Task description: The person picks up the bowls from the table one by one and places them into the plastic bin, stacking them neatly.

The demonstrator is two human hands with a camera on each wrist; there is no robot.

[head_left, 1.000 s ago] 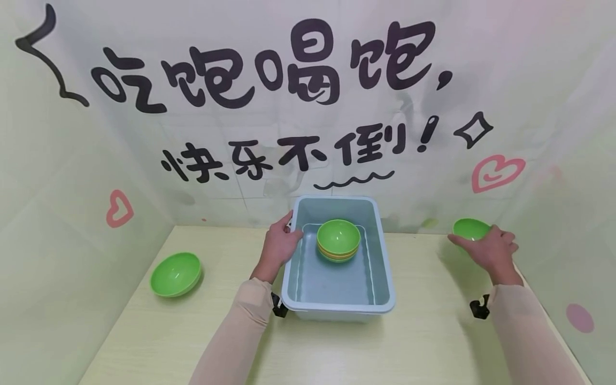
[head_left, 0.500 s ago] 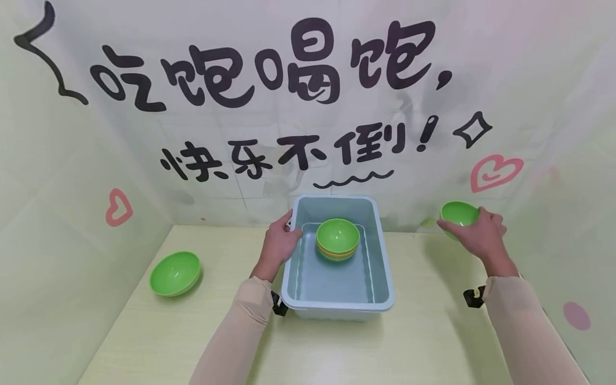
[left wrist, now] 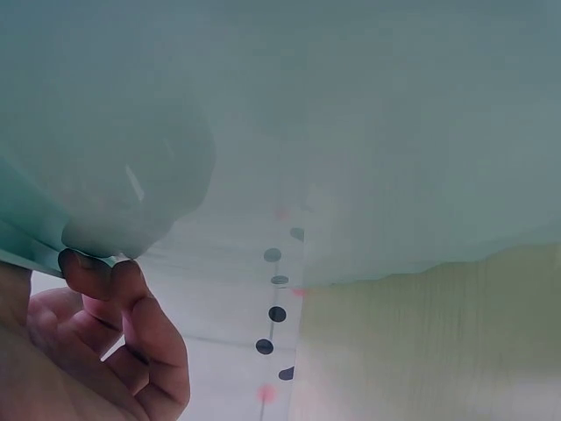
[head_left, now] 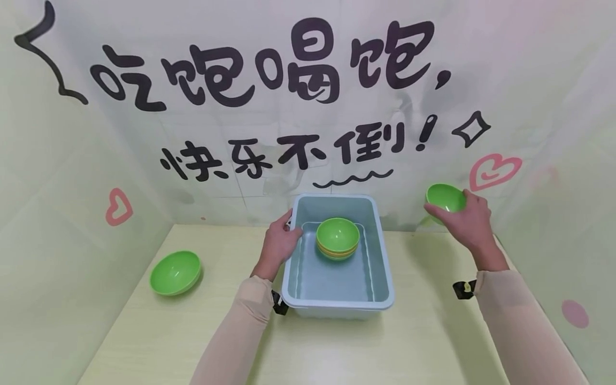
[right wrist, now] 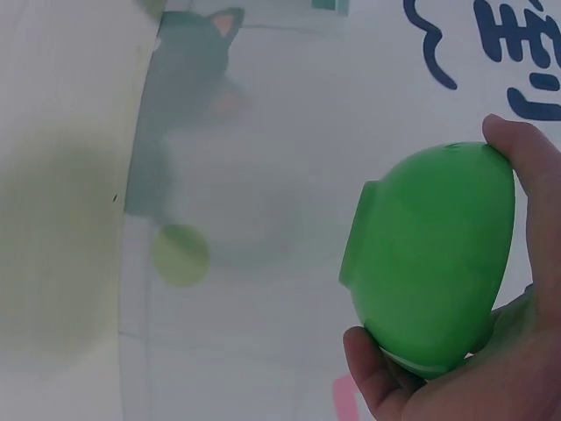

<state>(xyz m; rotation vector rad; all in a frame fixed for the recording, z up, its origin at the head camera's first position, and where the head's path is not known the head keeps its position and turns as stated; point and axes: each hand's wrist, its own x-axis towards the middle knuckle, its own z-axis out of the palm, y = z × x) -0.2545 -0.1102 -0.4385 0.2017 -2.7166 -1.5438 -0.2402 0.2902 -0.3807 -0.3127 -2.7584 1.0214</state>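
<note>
A light blue plastic basin [head_left: 338, 315] stands on the table, with a stack of bowls [head_left: 338, 236] inside it, green on top and yellow-orange below. My left hand [head_left: 280, 240] grips the basin's left rim, the thumb over the inner side; the left wrist view shows the curled fingers [left wrist: 156, 342] against the basin's outer wall. Off to the right, my right hand [head_left: 470, 223] holds a green bowl [head_left: 447, 197] up above the table, thumb and fingers at opposite sides of its rim. In the right wrist view that bowl [right wrist: 434, 254] hangs clear of the table surface.
Another green bowl [head_left: 175, 273] sits tilted-looking on the table [head_left: 135, 331] at the left. A pale printed wall sheet [head_left: 231, 123] with black lettering rises behind the basin, and similar sheets flank both sides.
My right hand has lifted the green bowl from near the table's back right corner, moving up and left toward the basin. The left hand and the basin stay in place.
</note>
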